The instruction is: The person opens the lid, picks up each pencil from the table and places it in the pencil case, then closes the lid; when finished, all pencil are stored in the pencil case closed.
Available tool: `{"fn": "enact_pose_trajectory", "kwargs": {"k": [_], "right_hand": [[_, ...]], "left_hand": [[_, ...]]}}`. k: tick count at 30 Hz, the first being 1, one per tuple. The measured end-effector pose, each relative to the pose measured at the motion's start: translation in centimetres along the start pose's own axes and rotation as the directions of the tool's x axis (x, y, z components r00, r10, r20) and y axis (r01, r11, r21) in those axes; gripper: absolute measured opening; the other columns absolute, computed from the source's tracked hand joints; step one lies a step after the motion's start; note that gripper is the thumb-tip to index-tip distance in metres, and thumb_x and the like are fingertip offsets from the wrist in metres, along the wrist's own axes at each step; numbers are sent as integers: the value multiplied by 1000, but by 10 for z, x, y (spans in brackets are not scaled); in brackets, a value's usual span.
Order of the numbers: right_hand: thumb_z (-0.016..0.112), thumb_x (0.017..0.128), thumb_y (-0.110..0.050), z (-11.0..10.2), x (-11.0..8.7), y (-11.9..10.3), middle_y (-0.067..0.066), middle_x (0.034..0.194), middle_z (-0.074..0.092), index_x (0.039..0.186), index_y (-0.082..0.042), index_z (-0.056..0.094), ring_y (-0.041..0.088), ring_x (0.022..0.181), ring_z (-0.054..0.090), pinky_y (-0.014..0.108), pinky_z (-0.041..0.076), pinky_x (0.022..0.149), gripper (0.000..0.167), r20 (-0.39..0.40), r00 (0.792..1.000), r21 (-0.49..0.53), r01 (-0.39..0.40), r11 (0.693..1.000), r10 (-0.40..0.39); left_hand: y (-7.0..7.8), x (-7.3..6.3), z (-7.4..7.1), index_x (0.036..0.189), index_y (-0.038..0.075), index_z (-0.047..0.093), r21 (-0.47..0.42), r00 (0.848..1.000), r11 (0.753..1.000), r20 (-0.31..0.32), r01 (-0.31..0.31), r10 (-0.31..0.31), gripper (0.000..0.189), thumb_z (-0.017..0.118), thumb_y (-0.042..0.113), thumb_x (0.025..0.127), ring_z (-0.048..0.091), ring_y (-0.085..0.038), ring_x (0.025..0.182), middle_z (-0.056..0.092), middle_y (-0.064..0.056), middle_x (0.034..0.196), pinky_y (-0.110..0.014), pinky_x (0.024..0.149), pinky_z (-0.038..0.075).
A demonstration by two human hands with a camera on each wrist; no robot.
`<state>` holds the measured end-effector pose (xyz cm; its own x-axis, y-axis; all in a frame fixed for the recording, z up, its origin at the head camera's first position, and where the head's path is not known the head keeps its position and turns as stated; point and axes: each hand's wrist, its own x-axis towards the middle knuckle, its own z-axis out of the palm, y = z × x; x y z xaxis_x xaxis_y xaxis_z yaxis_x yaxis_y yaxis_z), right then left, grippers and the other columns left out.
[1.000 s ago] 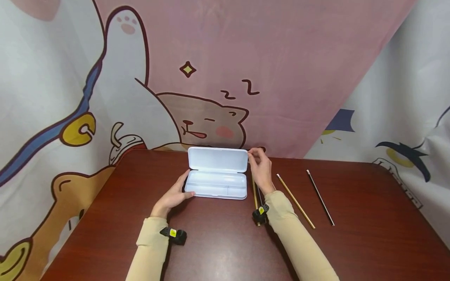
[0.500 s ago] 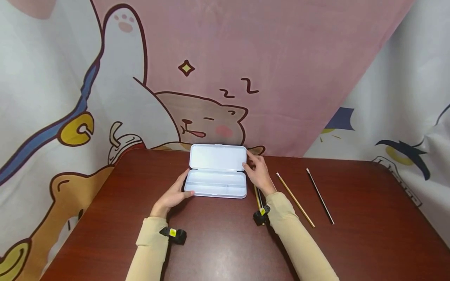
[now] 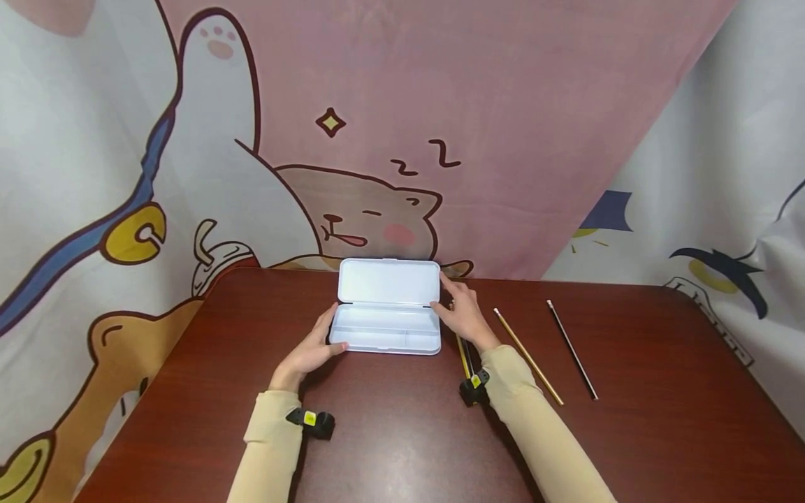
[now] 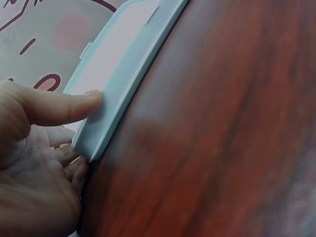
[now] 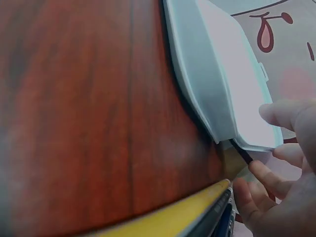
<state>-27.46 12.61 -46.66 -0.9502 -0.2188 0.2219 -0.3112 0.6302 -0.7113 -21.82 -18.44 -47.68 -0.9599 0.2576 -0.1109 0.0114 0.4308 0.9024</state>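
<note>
A white pencil case sits on the table with its lid raised and leaning back near the wall cloth. Its tray shows divided compartments with nothing in them. My left hand grips the case's left end, the thumb over the front and the other fingers behind. At the lid's right edge, my right hand holds on, thumb on the inner face and fingers behind. Under the right wrist lie a yellow pencil and dark ones beside it, partly hidden.
Right of the right forearm lie a gold pencil and a black pencil, apart from each other. The brown table ends at a printed cloth hanging behind it.
The lid has tipped slightly further back. My right hand has shifted from the lid's upper right corner a little down its side, thumb now on the inner face. The left hand stays put.
</note>
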Motion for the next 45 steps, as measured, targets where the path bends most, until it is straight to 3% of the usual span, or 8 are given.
{"fn": "enact_pose_trajectory", "kwargs": {"k": [5,13,24,29,36,41,45], "right_hand": [[66,88,-15,-6,-11,-2,28,136,44,147,-3,39,43,118,37,55,36,96,66,-5,999,-9,40,999,-40],[66,87,-11,-21,-29,-5,29,134,46,144,-1,43,46,120,37,57,33,98,63,-28,999,-35,40,999,-41],[65,89,-10,-51,-60,4,27,131,50,141,0,47,41,110,41,53,46,84,56,44,999,-94,8,996,-4],[64,90,-7,-66,-77,12,29,130,49,140,1,47,42,114,38,52,49,85,53,81,997,-116,11,993,-2],[66,91,-9,-88,-99,21,27,129,50,141,-1,47,46,118,37,62,38,87,54,125,992,-217,50,975,-23],[68,89,-11,-101,-111,29,26,126,51,138,-1,50,45,116,38,62,37,86,53,115,993,-250,54,967,-25],[68,90,-13,-111,-120,34,28,127,50,137,-1,49,45,115,37,62,36,85,52,103,995,-261,37,965,-10]], "left_hand": [[0,1,3,153,-3,4,27,1000,1000,8,-12,12,86,61,3,88,1,-39,143,2,-25,157,-58,112,4],[3,2,7,152,-5,3,149,999,988,19,-36,34,84,59,12,92,-3,-40,143,2,-25,158,-61,111,0],[6,3,7,153,-2,0,211,999,977,40,-14,5,84,56,22,95,-5,-37,144,0,-19,160,-65,108,-2],[6,2,7,154,1,2,186,999,982,34,2,-9,85,57,25,94,-5,-37,144,2,-18,160,-66,107,-1],[4,3,8,154,0,6,176,1000,984,-20,-5,8,81,57,26,96,3,-39,141,10,-21,158,-65,108,5],[2,8,10,153,0,14,172,996,985,-77,-31,45,77,59,25,96,11,-39,137,17,-20,157,-62,107,9],[2,10,10,152,-2,17,217,993,974,-85,-61,81,78,61,26,95,16,-41,135,17,-20,157,-61,104,13]]}}
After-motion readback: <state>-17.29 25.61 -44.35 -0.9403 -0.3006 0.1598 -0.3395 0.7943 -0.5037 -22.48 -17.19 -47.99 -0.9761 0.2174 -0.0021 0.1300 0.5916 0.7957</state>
